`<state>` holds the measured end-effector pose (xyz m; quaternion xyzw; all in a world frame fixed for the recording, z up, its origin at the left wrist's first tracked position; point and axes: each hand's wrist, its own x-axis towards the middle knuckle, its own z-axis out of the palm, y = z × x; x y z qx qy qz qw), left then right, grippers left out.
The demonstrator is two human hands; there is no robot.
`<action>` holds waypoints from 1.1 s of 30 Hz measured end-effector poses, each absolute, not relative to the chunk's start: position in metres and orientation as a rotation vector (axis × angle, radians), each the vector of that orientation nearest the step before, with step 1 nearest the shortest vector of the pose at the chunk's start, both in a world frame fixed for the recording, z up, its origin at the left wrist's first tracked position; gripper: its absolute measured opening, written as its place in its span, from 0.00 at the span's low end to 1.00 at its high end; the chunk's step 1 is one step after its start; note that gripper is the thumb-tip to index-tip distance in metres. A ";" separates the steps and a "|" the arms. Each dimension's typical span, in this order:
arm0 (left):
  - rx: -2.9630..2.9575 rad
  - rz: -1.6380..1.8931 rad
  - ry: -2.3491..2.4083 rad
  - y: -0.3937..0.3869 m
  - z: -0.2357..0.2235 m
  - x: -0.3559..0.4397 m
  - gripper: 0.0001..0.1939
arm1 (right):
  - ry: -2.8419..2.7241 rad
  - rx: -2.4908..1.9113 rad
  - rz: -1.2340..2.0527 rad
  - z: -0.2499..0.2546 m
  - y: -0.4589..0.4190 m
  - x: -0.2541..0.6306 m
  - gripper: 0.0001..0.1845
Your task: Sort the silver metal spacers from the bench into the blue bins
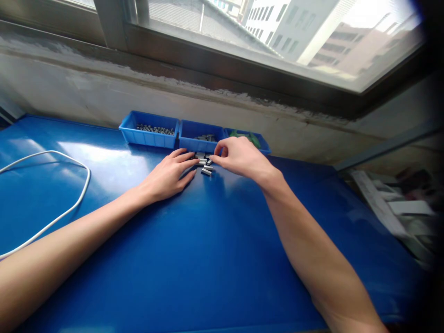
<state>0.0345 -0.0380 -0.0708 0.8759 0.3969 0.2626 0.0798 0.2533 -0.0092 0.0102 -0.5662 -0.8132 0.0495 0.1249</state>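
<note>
A small pile of short silvery metal pieces [207,168] lies on the blue tabletop, just in front of the middle bin. My left hand [171,172] rests palm down at the pile's left side. Its fingers are spread, and their tips reach the nearest pieces. From the right, my right hand [241,156] is bent over the pile with thumb and forefinger drawn together in a pinch. One metal piece lies right by the thumb tip. Whatever is between those fingertips is too small to make out.
Against the wall stand three blue bins: the left bin [149,138] has many small metal parts, the middle bin [197,144] metal pieces, the right bin [265,147] green items. A white cable [85,185] loops across the table's left side. Blurred clutter [409,208] is at far right.
</note>
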 end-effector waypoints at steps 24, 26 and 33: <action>2.518 0.968 1.203 -0.040 -0.069 0.032 0.14 | -2.375 -1.446 0.604 -0.013 -0.014 0.228 0.15; 2.503 0.971 1.194 -0.039 -0.070 0.031 0.13 | -2.360 -1.413 0.629 -0.014 -0.013 0.229 0.11; 2.511 0.998 1.263 -0.039 -0.070 0.030 0.10 | -2.399 -1.397 0.630 -0.009 -0.008 0.238 0.12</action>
